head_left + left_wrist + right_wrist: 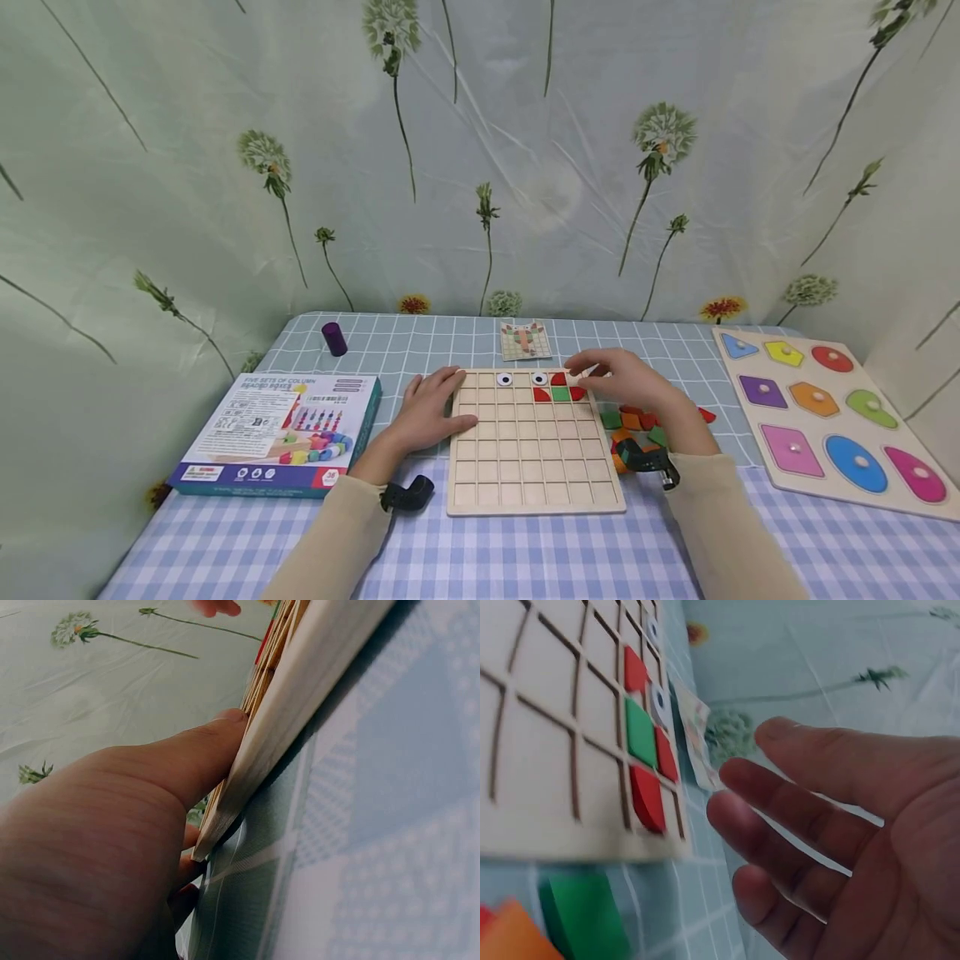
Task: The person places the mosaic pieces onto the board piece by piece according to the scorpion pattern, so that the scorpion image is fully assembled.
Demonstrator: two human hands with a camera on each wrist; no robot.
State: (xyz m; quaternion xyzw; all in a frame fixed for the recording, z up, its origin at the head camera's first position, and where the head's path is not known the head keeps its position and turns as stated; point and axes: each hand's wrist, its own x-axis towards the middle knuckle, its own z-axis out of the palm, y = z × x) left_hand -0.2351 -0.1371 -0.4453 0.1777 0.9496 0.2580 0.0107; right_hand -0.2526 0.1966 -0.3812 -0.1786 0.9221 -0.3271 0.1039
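A light wooden grid board lies flat on the table. My left hand rests at its upper left edge, thumb laid over the board and fingers stretched along the corner. In the left wrist view the thumb touches the board's rim. My right hand hovers by the upper right corner, fingers loosely bent with nothing between them in the right wrist view. Near it in the grid sit a green square, several red rounded pieces and two white eye pieces.
Loose coloured pieces lie right of the board, partly under the right arm. A pattern card lies behind it. A boxed bead set and purple cylinder stand left; a knobbed shape puzzle lies right.
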